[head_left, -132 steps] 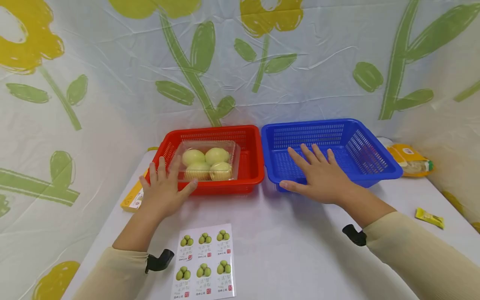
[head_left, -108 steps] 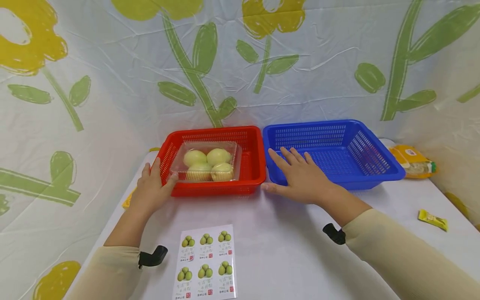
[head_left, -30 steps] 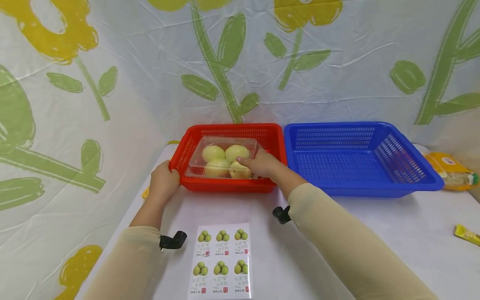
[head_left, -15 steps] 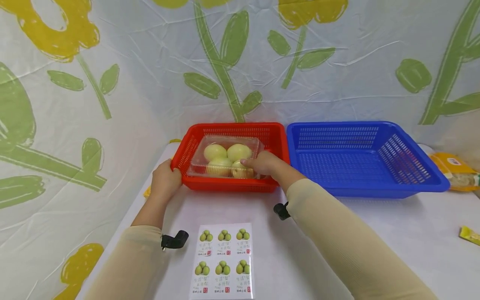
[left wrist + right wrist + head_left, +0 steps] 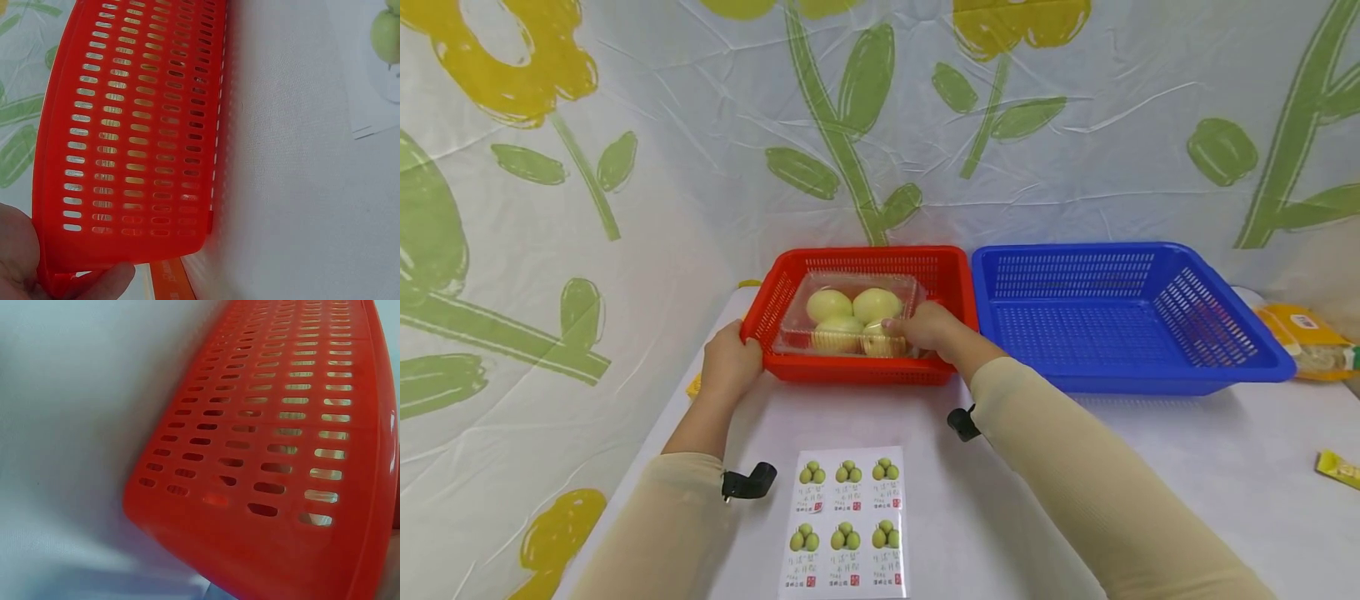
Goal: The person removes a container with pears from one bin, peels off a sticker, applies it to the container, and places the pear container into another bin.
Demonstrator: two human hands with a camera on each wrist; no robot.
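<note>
A red plastic basket holds a clear plastic box with several round, pale yellow-green fruits inside. My left hand grips the basket's left front corner, its thumb lying over the rim in the left wrist view. Reaching over the front rim, my right hand holds the right end of the box, with the thumb on the lid above a fruit. Its other fingers are hidden behind the box's end. The right wrist view mostly shows the basket's slotted front wall.
A blue basket stands right beside the red one. On the table's near part lies a sheet of fruit stickers. Farther right are an orange bag and a small yellow packet. A flowered cloth hangs behind.
Both hands were spread above the baskets; since then the left has taken the red basket's corner and the right the plastic box. Over the last half second hardly anything moved.
</note>
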